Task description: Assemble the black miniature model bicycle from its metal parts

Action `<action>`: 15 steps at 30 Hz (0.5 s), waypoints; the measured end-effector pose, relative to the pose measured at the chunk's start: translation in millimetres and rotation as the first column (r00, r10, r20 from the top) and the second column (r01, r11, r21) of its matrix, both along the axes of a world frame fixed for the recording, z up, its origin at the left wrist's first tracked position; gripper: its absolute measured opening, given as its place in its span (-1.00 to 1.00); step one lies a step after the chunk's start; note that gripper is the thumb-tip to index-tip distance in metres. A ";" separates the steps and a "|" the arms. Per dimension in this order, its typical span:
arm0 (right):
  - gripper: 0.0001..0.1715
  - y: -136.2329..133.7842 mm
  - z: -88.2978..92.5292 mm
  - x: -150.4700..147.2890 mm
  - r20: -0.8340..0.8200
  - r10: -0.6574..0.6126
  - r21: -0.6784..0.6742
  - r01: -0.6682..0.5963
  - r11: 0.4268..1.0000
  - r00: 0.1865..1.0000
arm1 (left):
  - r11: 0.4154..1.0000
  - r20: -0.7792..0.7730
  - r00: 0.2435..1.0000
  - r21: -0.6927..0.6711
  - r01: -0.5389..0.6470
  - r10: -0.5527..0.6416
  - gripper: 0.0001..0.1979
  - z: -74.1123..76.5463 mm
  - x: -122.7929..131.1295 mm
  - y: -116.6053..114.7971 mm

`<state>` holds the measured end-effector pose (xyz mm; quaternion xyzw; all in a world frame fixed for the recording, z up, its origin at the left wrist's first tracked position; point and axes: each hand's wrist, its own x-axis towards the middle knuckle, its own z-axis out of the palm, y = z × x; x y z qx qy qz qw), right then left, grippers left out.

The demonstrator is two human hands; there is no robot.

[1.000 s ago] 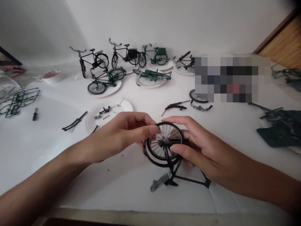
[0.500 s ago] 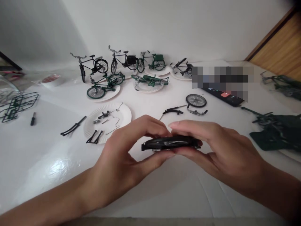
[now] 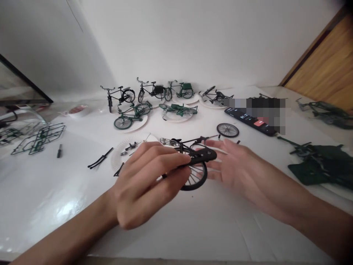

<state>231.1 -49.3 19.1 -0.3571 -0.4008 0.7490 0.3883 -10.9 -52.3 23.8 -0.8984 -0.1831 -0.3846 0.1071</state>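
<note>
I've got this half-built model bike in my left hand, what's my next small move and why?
Probably steady the model bike with your right hand: only the left hand grips it, while the right is open just beside it, gripping nothing.

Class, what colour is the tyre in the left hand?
The wheel has a black tyre; head view.

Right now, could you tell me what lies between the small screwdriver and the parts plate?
A black fork piece lies there, seen in the head view.
</note>
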 end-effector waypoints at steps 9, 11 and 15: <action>-0.71 2.9 -8.1 -2.7 -0.089 0.097 -0.043 -0.101 0.994 0.991 | 0.987 -0.078 0.995 -0.152 0.056 -0.069 -0.74 -11.7 3.6 17.9; -0.74 5.5 -11.6 -1.9 -0.060 0.034 -0.036 -0.036 0.999 0.998 | 0.976 -0.093 0.994 -0.215 0.032 -0.054 -0.70 -13.4 3.6 21.1; -0.80 10.2 -16.5 -2.6 -0.079 -0.086 -0.008 0.086 0.996 0.993 | 0.909 0.112 0.984 -0.408 -0.083 0.140 -0.53 -16.2 11.1 15.9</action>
